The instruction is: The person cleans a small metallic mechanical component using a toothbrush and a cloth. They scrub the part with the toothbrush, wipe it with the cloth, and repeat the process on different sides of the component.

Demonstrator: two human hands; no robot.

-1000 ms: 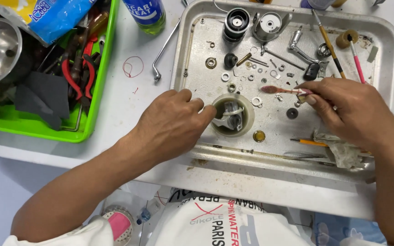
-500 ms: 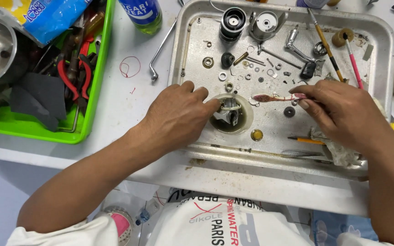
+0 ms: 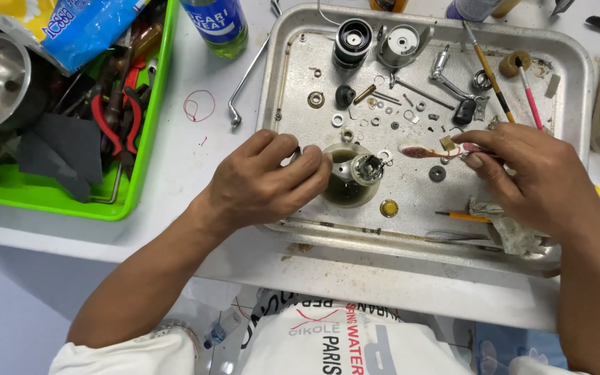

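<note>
Metal part (image 3: pixel 364 169) sits over small round cup (image 3: pixel 345 187), mid metal tray (image 3: pixel 578 62), well inside tray rims. Left hand (image 3: pixel 265 182) fingers clenched on part, over tray's left rim. Right hand (image 3: pixel 532 177) pinches pink toothbrush (image 3: pixel 425 150), bristles just right of part. Washers (image 3: pixel 376 119) scattered behind part; bare tray floor in front, toward near rim.

I see both forearms bare from the elbows down, no watch, rings or gloves on my left hand (image 3: pixel 262 182) or right hand (image 3: pixel 532 180). Short white sleeves end at the elbows. My white shirt carries black and red printed lettering across the chest, below both hands.
</note>
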